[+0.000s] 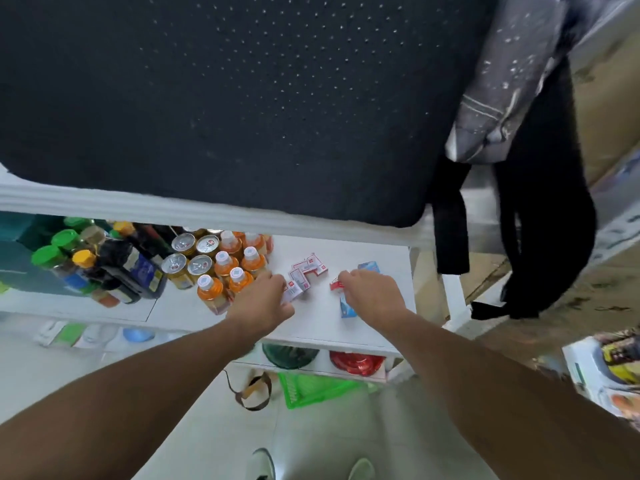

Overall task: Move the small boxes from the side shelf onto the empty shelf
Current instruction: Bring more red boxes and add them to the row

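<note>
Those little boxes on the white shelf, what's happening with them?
A person is reaching both bare hands onto a white shelf and sorting small boxes. The left hand rests on a red-and-white box at the edge of a cluster of red-and-white boxes. The right hand covers another red one beside blue boxes. Orange drink bottles and cans stand to the left on the same shelf.

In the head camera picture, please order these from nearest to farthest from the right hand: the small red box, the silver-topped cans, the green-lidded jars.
From the right hand:
1. Small red box, touching its fingertips.
2. Silver-topped cans, to its left, beyond the orange bottles.
3. Green-lidded jars, at the shelf's far left.
</note>
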`<action>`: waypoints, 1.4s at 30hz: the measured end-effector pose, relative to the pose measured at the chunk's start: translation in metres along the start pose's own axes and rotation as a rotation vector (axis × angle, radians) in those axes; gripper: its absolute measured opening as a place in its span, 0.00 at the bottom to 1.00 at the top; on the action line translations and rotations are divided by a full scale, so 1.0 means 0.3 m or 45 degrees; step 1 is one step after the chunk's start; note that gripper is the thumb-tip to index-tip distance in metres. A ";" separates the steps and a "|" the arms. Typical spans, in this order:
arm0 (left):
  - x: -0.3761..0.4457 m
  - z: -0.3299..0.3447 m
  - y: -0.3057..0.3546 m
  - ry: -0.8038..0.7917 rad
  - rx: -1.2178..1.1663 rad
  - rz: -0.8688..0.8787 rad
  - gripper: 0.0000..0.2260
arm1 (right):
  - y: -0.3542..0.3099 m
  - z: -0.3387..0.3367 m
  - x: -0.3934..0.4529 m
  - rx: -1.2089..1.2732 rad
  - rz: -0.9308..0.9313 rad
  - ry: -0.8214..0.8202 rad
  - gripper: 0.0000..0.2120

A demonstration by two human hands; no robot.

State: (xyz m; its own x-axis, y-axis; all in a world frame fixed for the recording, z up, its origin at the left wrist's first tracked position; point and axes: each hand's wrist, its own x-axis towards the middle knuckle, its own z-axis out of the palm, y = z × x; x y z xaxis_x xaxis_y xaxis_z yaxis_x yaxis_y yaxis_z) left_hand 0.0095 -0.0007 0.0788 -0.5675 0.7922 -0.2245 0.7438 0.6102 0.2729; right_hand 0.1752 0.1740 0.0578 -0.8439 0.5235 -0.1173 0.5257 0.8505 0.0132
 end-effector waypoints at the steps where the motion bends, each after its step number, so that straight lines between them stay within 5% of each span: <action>1: -0.012 -0.019 0.013 -0.009 0.028 0.011 0.20 | 0.004 -0.012 -0.021 -0.002 0.009 0.020 0.13; 9: -0.113 -0.055 0.095 -0.037 0.185 0.178 0.26 | 0.015 -0.055 -0.256 0.026 0.100 0.077 0.09; 16: -0.157 -0.081 0.189 -0.155 0.208 0.524 0.26 | -0.016 -0.073 -0.530 0.007 0.411 0.129 0.02; 24: -0.315 -0.001 0.355 -0.210 0.170 0.930 0.26 | -0.055 -0.057 -0.926 0.110 0.766 0.020 0.07; 31: -0.490 0.062 0.644 -0.229 0.161 1.235 0.14 | 0.016 -0.095 -1.326 0.024 1.098 0.056 0.05; 42: -0.844 0.208 1.220 -0.232 0.373 1.623 0.14 | 0.194 -0.115 -1.972 -0.004 1.421 0.089 0.07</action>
State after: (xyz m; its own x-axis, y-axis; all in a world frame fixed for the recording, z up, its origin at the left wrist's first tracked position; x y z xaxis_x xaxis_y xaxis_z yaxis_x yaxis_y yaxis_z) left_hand 0.4475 0.0212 0.1771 0.6207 0.7788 -0.0909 0.7794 -0.6003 0.1793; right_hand 0.7015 -0.0844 0.1624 0.0968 0.9951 0.0179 0.9921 -0.0979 0.0785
